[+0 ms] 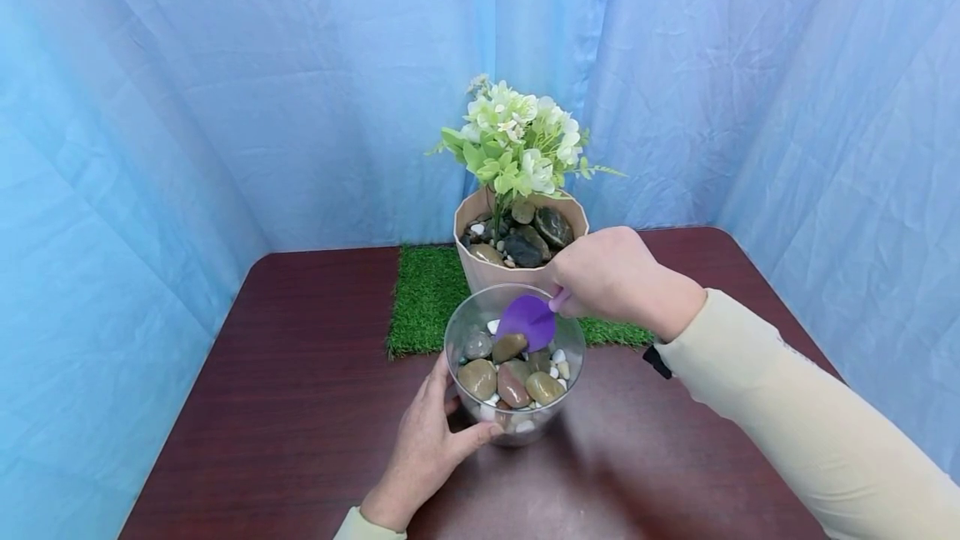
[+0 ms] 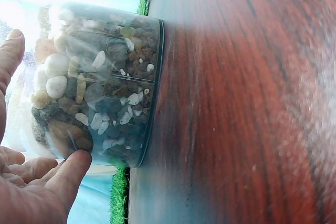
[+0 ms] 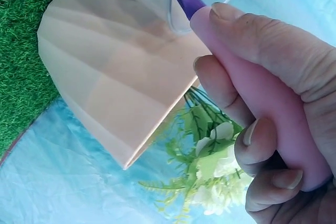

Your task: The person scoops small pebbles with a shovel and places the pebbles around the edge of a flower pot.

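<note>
A clear plastic pot (image 1: 564, 415) filled with stones and pebbles stands on the table in front. My left hand (image 1: 423, 440) holds its near left side, thumb at the front and fingers around the left wall. Several large brown stones (image 1: 513, 383) lie on top inside, with small white pebbles (image 2: 56, 86) showing through the wall. With my right hand (image 1: 611, 277) I grip the pink handle (image 3: 273, 111) of a small trowel. Its purple blade (image 1: 528, 319) dips into the far side of the pot, and a brown stone (image 1: 510, 347) overlaps the blade's lower edge.
Just behind stands a beige faceted planter (image 3: 115, 66) with dark stones and white flowers (image 1: 525, 127). It sits on a green artificial grass mat (image 1: 427, 307). Dark reddish wood forms the table (image 1: 300, 407), and blue curtains (image 1: 337, 90) hang around it.
</note>
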Demonstrator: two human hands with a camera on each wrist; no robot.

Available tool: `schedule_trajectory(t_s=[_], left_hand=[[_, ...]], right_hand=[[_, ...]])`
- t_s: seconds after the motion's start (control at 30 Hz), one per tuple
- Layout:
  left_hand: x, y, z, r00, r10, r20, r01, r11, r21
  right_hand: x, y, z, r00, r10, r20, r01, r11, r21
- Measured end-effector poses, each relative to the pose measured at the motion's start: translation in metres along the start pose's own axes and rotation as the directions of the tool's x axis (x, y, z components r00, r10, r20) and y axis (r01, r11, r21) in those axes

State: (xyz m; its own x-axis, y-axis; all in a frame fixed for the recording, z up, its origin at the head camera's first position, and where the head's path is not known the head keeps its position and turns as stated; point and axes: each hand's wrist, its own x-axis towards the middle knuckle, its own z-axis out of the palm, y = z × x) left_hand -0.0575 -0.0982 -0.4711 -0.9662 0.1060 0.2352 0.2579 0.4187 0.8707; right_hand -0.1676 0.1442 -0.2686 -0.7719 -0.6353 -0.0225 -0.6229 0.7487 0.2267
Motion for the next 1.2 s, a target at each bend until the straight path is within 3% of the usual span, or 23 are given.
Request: schedule_trajectory(t_s=[0.53, 0.97, 1.2], left_hand=[[0.001, -0.001, -0.001, 1.0, 0.006, 0.005, -0.006, 1.0, -0.006], [0.001, -0.002, -0.001, 1.0, 0.02, 0.012, -0.019, 1.0, -0.024], [0.001, -0.002, -0.001, 1.0, 0.012, 0.013, -0.012, 1.0, -0.003]], right_hand=[[0.003, 0.018, 0.016, 0.995, 0.007, 0.099, -0.031, 0.97, 0.243], [-0.001, 0.026, 0.029, 0.995, -0.001, 0.095, -0.037, 0.915, 0.401], [-0.004, 0.029, 0.037, 0.994, -0.036, 0.098, -0.018, 0.868, 0.496]])
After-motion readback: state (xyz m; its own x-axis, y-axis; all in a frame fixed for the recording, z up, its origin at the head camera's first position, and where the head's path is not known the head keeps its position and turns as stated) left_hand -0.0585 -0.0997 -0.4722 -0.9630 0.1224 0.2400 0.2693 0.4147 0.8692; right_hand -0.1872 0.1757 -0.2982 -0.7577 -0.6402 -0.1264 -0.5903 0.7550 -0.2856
